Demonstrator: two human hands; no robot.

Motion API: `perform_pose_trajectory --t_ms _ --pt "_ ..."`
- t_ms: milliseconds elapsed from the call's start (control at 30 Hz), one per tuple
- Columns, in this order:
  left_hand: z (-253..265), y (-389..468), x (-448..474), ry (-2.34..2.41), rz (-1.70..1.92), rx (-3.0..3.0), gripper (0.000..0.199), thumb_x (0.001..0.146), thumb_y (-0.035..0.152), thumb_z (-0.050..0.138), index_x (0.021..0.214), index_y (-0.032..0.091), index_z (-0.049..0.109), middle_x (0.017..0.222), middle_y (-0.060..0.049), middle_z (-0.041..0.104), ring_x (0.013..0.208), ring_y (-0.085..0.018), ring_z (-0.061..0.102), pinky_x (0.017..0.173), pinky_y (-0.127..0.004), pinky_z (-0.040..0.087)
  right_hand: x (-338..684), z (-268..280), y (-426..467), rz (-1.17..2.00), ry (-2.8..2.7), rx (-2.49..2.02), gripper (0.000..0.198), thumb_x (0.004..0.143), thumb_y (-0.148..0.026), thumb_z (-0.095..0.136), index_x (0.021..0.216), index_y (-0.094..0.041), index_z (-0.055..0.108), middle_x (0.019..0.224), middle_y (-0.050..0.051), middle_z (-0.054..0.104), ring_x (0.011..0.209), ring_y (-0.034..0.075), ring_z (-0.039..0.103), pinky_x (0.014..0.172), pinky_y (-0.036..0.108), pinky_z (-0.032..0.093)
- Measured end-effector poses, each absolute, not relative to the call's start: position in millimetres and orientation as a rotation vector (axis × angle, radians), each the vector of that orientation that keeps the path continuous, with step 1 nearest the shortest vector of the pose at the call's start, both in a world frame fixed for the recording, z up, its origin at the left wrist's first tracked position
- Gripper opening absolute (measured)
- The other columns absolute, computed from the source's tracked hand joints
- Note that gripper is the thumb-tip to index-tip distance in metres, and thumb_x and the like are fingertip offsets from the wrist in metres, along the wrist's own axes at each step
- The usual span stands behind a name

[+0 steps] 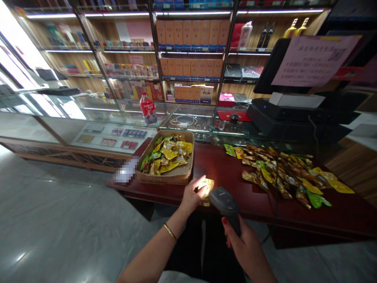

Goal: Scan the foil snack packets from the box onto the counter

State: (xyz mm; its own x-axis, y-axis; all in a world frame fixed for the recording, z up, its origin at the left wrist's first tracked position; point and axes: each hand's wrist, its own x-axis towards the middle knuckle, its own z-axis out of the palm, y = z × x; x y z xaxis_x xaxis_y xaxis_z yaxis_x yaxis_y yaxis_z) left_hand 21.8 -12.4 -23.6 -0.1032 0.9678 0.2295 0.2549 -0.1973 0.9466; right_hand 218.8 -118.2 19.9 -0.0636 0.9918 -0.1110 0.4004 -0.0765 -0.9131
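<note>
My left hand [193, 193], with a gold bangle at the wrist, pinches a small gold snack packet [207, 188] just above the front edge of the dark red table. In my right hand [240, 239] is a black handheld barcode scanner [225, 202], fingers wrapped round its handle. The scanner's head faces the packet, which is brightly lit. Behind my left hand stands a shallow cardboard box [165, 180] with several yellow, gold and green snack packets inside. To the right lies a loose pile of similar packets [273, 169].
A glass display counter [118, 112] runs behind the table [218, 165], with a red-labelled bottle [148, 109] on it. At the right stands a monitor [269, 67] with a pink paper sheet. A scanner cable [277, 184] crosses the packet pile.
</note>
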Motion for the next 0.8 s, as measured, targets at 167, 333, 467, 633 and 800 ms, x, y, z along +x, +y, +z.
perform_pose_trajectory --t_ms 167,333,467,633,800 --pt "-20.5 -13.2 24.3 1.351 1.383 1.489 0.052 0.084 0.021 0.064 0.136 0.02 0.066 0.102 -0.004 0.066 0.093 -0.017 0.064 0.086 -0.028 0.053 214.4 21.7 -120.3 1.12 -1.489 -1.532 0.051 0.092 -0.067 0.055 0.109 -0.02 0.066 0.054 -0.004 0.062 0.049 0.019 0.061 0.051 0.028 0.048" --pt "-19.8 -12.6 25.9 1.294 1.375 1.446 0.056 0.083 0.019 0.065 0.138 0.018 0.063 0.117 -0.008 0.067 0.103 -0.019 0.065 0.092 -0.031 0.053 216.3 18.6 -120.7 1.148 -1.506 -1.54 0.05 0.092 -0.067 0.054 0.105 -0.02 0.065 0.057 -0.003 0.063 0.05 0.019 0.062 0.053 0.028 0.05" --pt "-27.6 -11.5 26.4 1.353 1.354 1.407 0.056 0.084 0.022 0.065 0.139 0.016 0.062 0.104 -0.005 0.066 0.082 -0.014 0.062 0.076 -0.026 0.052 218.6 13.9 -119.3 1.135 -1.494 -1.558 0.056 0.089 -0.071 0.055 0.108 -0.019 0.066 0.054 -0.003 0.063 0.049 0.02 0.062 0.052 0.03 0.05" --pt "-33.5 -11.5 26.6 1.386 1.387 1.497 0.05 0.084 0.022 0.066 0.134 0.02 0.067 0.089 -0.001 0.063 0.069 -0.011 0.056 0.068 -0.024 0.049 216.0 13.8 -120.0 1.133 -1.485 -1.552 0.053 0.089 -0.07 0.056 0.105 -0.021 0.067 0.055 -0.003 0.064 0.05 0.02 0.063 0.053 0.029 0.05" --pt "-32.3 -9.8 23.8 1.189 1.471 1.602 0.032 0.089 0.023 0.062 0.117 0.021 0.077 0.112 -0.009 0.07 0.103 -0.021 0.066 0.094 -0.033 0.053 216.3 13.8 -122.4 1.152 -1.462 -1.568 0.055 0.087 -0.07 0.058 0.11 -0.021 0.067 0.055 -0.003 0.064 0.049 0.021 0.062 0.051 0.029 0.049"
